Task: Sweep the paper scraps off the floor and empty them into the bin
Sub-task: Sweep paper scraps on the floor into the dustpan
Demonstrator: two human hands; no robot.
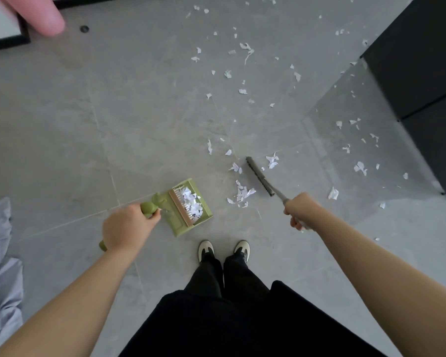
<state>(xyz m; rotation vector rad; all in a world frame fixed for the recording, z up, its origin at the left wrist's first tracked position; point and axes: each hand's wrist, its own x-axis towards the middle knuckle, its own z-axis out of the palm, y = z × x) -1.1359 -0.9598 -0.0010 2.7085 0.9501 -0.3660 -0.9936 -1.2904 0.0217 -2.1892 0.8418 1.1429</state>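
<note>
You're gripping the dustpan in your left hand, the broom in your right hand; some scraps are lying collected, most still scattered.

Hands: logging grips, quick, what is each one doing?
Left hand: closed round the green dustpan handle.
Right hand: closed round the grey broom handle.

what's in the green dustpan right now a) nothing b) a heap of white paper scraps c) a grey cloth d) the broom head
b: the green dustpan, held by its handle in the left hand, holds a heap of white paper scraps, while the broom in the right hand is on the floor apart from it.
</note>
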